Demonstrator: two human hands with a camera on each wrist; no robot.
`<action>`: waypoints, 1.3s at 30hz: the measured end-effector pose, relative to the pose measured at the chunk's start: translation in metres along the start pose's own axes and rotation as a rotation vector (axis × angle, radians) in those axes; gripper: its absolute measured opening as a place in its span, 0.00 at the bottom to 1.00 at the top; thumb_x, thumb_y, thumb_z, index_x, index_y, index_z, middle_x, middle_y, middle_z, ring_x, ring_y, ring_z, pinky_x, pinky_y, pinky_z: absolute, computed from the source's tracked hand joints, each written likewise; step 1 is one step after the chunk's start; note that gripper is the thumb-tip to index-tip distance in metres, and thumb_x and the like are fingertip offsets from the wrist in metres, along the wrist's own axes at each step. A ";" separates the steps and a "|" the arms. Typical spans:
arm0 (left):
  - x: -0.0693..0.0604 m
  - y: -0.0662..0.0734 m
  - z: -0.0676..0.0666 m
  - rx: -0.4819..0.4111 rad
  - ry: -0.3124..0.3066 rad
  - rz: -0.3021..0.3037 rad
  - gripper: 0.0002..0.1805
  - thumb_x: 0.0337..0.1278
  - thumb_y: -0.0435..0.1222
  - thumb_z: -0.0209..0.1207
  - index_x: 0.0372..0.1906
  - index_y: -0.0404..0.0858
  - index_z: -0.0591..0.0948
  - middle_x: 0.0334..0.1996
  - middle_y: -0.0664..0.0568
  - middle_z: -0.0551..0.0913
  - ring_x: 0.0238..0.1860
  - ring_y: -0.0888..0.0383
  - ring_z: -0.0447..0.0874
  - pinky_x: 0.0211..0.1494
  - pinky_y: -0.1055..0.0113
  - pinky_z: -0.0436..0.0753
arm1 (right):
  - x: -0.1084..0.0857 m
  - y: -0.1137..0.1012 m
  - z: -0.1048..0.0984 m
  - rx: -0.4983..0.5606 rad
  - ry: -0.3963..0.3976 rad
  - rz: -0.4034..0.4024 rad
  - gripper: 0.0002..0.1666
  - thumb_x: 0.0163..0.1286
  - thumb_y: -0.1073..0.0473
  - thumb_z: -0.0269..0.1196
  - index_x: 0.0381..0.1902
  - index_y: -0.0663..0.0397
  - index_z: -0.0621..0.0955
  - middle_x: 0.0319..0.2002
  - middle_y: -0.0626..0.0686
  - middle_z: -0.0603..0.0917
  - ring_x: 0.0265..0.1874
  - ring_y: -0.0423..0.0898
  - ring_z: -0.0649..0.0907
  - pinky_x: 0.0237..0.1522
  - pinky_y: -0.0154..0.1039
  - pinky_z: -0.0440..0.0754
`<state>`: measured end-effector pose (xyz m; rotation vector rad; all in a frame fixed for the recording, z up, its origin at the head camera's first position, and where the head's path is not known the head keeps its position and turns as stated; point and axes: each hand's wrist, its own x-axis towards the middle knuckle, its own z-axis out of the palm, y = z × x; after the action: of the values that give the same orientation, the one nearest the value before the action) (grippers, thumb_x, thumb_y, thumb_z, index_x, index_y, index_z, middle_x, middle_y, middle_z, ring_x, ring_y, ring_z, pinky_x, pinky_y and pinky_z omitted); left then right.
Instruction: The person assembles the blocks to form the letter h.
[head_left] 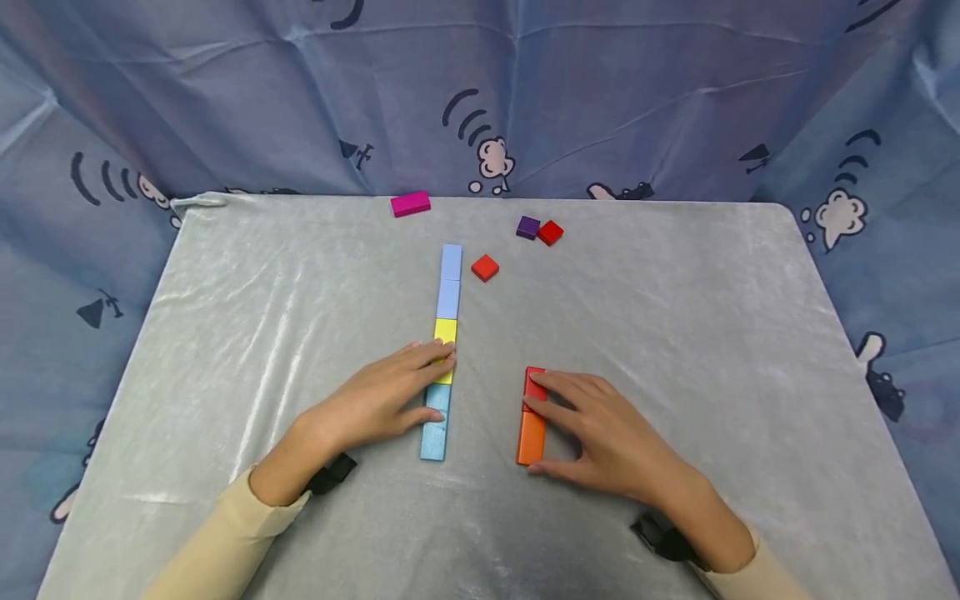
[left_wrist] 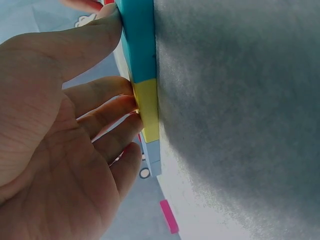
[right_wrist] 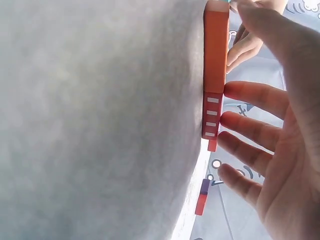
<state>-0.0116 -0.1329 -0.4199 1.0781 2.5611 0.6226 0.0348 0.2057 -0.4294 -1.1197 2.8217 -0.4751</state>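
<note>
On crinkled, velvety grey cloth, a smooth teal block, yellow block and pale-blue blocks lie end to end. The left hand, fingers loosely extended, rests ungrasping on teal and yellow. The right hand, similarly relaxed, touches a red block, its side bearing white rectangles, abutting an orange block.

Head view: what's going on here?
A person has both hands on coloured blocks. The left hand touches the yellow block and teal block of a straight row that ends in light blue blocks. The right hand touches a red block, end to end with an orange block. Farther back lie a pink block and smaller pieces.
</note>
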 end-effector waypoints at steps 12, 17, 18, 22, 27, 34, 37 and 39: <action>-0.001 0.001 0.000 0.001 -0.006 -0.015 0.42 0.65 0.45 0.72 0.77 0.31 0.70 0.80 0.42 0.68 0.82 0.45 0.66 0.89 0.52 0.62 | -0.002 -0.004 0.001 0.009 -0.016 0.013 0.46 0.60 0.29 0.75 0.71 0.43 0.82 0.73 0.53 0.79 0.72 0.54 0.78 0.72 0.56 0.80; -0.002 0.001 0.000 0.005 -0.004 -0.016 0.42 0.65 0.45 0.72 0.78 0.31 0.70 0.81 0.42 0.68 0.82 0.45 0.66 0.89 0.52 0.62 | -0.001 -0.005 0.001 0.000 -0.029 0.012 0.45 0.60 0.29 0.75 0.70 0.43 0.82 0.73 0.52 0.79 0.73 0.53 0.77 0.73 0.56 0.80; -0.002 0.001 0.000 0.005 -0.004 -0.016 0.42 0.65 0.45 0.72 0.78 0.31 0.70 0.81 0.42 0.68 0.82 0.45 0.66 0.89 0.52 0.62 | -0.001 -0.005 0.000 -0.002 -0.032 0.011 0.45 0.60 0.29 0.75 0.70 0.43 0.82 0.73 0.52 0.79 0.73 0.53 0.77 0.73 0.56 0.80; -0.002 0.001 0.000 0.004 -0.005 -0.014 0.42 0.65 0.45 0.71 0.78 0.31 0.70 0.81 0.42 0.68 0.82 0.44 0.65 0.89 0.51 0.62 | -0.001 -0.004 -0.001 -0.012 -0.036 0.002 0.45 0.60 0.30 0.75 0.70 0.43 0.82 0.73 0.53 0.79 0.73 0.54 0.78 0.72 0.56 0.80; -0.001 0.002 -0.001 0.001 -0.007 -0.014 0.42 0.66 0.44 0.71 0.78 0.31 0.70 0.81 0.41 0.68 0.82 0.44 0.66 0.89 0.51 0.62 | -0.001 -0.004 -0.002 -0.020 -0.032 -0.012 0.44 0.60 0.30 0.75 0.70 0.44 0.82 0.73 0.53 0.79 0.73 0.54 0.78 0.72 0.56 0.81; -0.001 0.001 0.000 0.001 -0.008 -0.008 0.42 0.65 0.44 0.72 0.78 0.31 0.70 0.81 0.41 0.68 0.82 0.45 0.66 0.88 0.51 0.63 | 0.000 -0.004 -0.002 -0.025 -0.032 -0.017 0.45 0.61 0.30 0.75 0.70 0.45 0.82 0.73 0.54 0.79 0.72 0.54 0.78 0.72 0.56 0.81; 0.000 0.001 0.000 0.003 -0.007 -0.004 0.42 0.66 0.44 0.71 0.78 0.31 0.69 0.81 0.42 0.68 0.82 0.45 0.66 0.88 0.52 0.63 | 0.000 -0.004 -0.001 -0.021 -0.031 -0.013 0.45 0.61 0.30 0.75 0.71 0.45 0.82 0.73 0.54 0.79 0.72 0.55 0.78 0.72 0.56 0.80; -0.001 0.001 0.000 0.004 -0.004 -0.004 0.42 0.66 0.44 0.71 0.78 0.31 0.69 0.81 0.41 0.68 0.82 0.44 0.66 0.88 0.52 0.63 | 0.000 -0.005 0.000 -0.021 -0.028 -0.010 0.46 0.61 0.31 0.75 0.71 0.46 0.81 0.73 0.54 0.79 0.72 0.54 0.78 0.73 0.56 0.80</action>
<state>-0.0105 -0.1327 -0.4194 1.0737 2.5618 0.6132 0.0380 0.2028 -0.4277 -1.1360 2.8047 -0.4285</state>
